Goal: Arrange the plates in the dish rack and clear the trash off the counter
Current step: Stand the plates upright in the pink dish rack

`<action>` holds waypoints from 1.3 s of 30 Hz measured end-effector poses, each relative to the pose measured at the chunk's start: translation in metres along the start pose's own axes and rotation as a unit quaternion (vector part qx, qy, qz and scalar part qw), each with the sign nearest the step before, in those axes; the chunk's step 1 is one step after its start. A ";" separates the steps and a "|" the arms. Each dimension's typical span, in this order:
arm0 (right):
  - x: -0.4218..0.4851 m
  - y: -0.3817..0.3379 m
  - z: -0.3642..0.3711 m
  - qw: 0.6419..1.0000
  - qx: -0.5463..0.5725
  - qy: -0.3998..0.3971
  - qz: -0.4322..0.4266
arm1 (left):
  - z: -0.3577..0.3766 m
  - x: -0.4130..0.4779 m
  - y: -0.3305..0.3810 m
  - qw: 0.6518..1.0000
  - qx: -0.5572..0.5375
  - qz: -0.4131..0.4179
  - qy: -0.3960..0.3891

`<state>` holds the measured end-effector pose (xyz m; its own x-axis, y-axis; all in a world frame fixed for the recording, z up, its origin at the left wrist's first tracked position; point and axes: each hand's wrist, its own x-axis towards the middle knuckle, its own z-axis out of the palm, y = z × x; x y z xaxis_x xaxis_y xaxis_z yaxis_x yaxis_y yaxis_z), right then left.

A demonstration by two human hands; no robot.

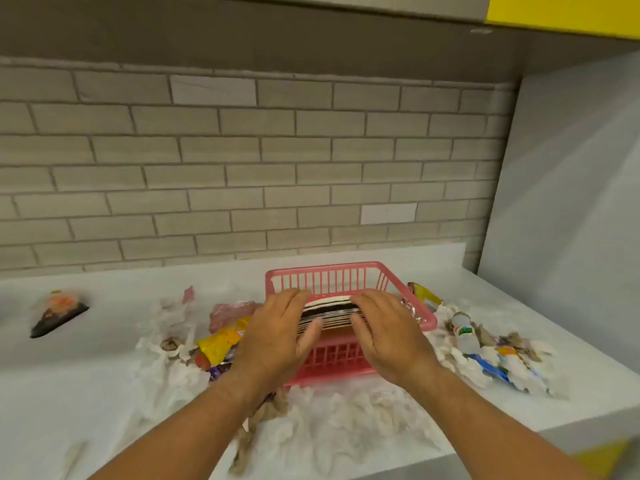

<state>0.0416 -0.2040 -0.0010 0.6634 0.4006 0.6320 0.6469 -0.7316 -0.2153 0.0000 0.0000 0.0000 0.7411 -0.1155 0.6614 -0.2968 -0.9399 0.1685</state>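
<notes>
Far out at nine o'clock from the rack, a black three-cornered packet point(59, 315) lies alone on the white counter point(69, 382). Nearer in, at eight o'clock, crumpled tissues point(166, 341) and a yellow wrapper point(220, 342) are heaped by the rack's left side. The left hand point(277, 336) and the right hand point(391, 337) grip a stack of plates point(329, 311) between them, one at each end. Their fingers curl over the far edge and their thumbs are on the near side. The hands stay apart, with the stack filling the gap. The plates show their striped edges and sit over the pink rack point(346, 270); whether they touch its floor I cannot tell. More tissues spread at six o'clock. At four o'clock a small plastic bottle point(465, 336) lies among coloured wrappers and paper. At twelve o'clock, grey brick tiles cover the wall point(242, 168). A pale panel point(571, 202) closes the right end, under a yellow cupboard point(561, 12).
</notes>
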 end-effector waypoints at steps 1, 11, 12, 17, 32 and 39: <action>0.001 0.005 0.002 1.000 0.001 0.007 -0.009 | 0.008 0.001 0.003 1.000 -0.005 0.000 -0.007; 0.013 0.045 0.012 0.997 0.020 0.019 -0.072 | 0.052 0.009 0.033 0.996 0.011 -0.090 0.009; 0.014 0.047 0.012 0.997 0.022 0.019 -0.074 | 0.054 0.008 0.035 0.996 0.014 -0.093 0.009; 0.020 0.052 0.013 0.997 0.052 0.006 -0.062 | 0.059 0.008 0.035 0.994 0.005 -0.105 0.013; 0.105 0.077 0.021 0.989 0.013 -0.143 -0.021 | 0.060 0.042 -0.002 0.991 -0.043 0.010 -0.123; 0.132 0.069 0.023 0.985 0.021 -0.171 0.002 | 0.064 0.050 -0.007 0.987 0.005 0.001 -0.162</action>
<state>0.1829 -0.1889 0.0506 0.7497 0.5645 0.3453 0.6537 -0.7131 -0.2532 0.0775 -0.0200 -0.0144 0.8945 -0.2125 0.3933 -0.2940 -0.9424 0.1595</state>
